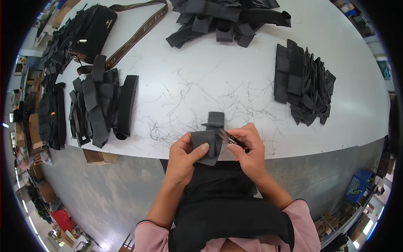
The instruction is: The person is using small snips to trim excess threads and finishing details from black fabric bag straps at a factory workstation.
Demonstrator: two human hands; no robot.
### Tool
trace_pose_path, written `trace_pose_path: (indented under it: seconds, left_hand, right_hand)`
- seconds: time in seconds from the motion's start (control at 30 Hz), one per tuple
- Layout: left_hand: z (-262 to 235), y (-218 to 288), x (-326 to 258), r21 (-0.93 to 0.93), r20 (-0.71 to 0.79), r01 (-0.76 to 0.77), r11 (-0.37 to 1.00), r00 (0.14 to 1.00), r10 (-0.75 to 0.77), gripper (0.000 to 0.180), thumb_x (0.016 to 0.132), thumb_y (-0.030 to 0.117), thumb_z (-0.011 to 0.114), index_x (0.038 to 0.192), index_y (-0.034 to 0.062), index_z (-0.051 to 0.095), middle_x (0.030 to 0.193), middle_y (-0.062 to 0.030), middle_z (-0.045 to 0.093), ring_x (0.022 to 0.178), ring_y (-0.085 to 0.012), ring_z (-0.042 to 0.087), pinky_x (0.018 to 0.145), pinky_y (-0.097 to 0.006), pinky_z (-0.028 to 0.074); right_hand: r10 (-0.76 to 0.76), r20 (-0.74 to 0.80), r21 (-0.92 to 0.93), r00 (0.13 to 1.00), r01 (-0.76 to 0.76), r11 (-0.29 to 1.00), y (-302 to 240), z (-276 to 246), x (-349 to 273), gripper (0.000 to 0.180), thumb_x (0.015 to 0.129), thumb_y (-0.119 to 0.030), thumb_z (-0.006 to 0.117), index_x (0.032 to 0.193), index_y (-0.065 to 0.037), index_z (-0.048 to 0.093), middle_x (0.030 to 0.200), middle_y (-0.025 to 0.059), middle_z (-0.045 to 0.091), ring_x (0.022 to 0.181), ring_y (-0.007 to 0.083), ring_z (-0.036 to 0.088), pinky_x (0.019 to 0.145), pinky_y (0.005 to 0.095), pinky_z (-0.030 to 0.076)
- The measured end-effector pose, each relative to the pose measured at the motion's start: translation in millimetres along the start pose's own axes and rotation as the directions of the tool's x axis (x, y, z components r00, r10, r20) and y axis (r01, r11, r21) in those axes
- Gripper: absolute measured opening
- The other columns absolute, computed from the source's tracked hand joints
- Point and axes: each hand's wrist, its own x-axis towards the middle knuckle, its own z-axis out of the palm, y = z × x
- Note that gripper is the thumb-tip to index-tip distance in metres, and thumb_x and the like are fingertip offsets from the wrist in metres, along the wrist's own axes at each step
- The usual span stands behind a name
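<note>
Near the front edge of the table, my left hand (184,157) grips a folded dark grey fabric strip (203,138), its thumb pressed on the front. A row of pale stitches runs along the strip's top edge, and another end of it sticks up behind. In my right hand (250,147) is a small pair of thread snips (236,141) with black handles. Its blades point left and meet the strip's right side; whether they are closed on a thread cannot be made out. Loose dark threads (163,130) lie scattered on the white table (159,84) around both hands.
Grey fabric strips lie in a left pile (98,98), a right pile (308,84) and a far heap (222,19). At the far left are a black bag (94,33) with a brown strap (142,31) and another black bag (52,117). A cardboard box (100,156) sits below the table edge.
</note>
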Motion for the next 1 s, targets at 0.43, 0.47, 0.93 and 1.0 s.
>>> trace_pose_path:
  seconds: [0.43,0.47,0.93,1.0]
  left_hand:
    - [6,3,-2,-0.201,0.081,0.106,0.974,0.993,-0.091,0.031,0.080,0.005,0.066,0.108,-0.0034,0.056,0.098,-0.0139,0.063,0.084,-0.0209,0.064,0.070,-0.036,0.056]
    - [6,5,-3,-0.207,0.079,0.112,0.972,0.992,-0.098,0.030,0.079,0.004,0.066,0.107,-0.0031,0.056,0.098,-0.0135,0.063,0.084,-0.0198,0.064,0.072,-0.034,0.056]
    - [17,1,-11,0.420,-0.034,-0.216,0.881,0.967,0.253,0.020,0.078,0.005,0.067,0.095,-0.0005,0.057,0.082,-0.0021,0.061,0.073,-0.0055,0.054,0.063,-0.020,0.044]
    - [17,1,-11,0.431,-0.036,-0.213,0.877,0.967,0.253,0.020,0.078,0.005,0.067,0.095,-0.0005,0.057,0.082,-0.0021,0.061,0.072,-0.0055,0.054,0.062,-0.021,0.044]
  right_hand:
    - [0.062,-0.003,0.193,0.998,-0.060,0.979,-3,12,1,0.023,0.077,0.000,0.066,0.099,-0.002,0.063,0.085,0.0008,0.045,0.069,0.0065,0.046,0.060,0.0179,0.037]
    - [0.058,-0.002,0.193,0.998,-0.057,0.979,-5,11,1,0.023,0.077,0.000,0.066,0.099,-0.002,0.063,0.085,0.0008,0.045,0.069,0.0065,0.046,0.060,0.0179,0.037]
    - [-0.469,0.112,-0.464,0.876,0.463,0.755,-20,8,8,0.031,0.067,-0.002,0.073,0.097,-0.005,0.064,0.073,0.0054,0.053,0.056,0.0179,0.051,0.046,0.0282,0.040]
    - [-0.471,0.133,-0.448,0.872,0.477,0.756,-18,8,8,0.031,0.067,-0.002,0.073,0.096,-0.005,0.064,0.073,0.0053,0.053,0.056,0.0180,0.051,0.047,0.0283,0.040]
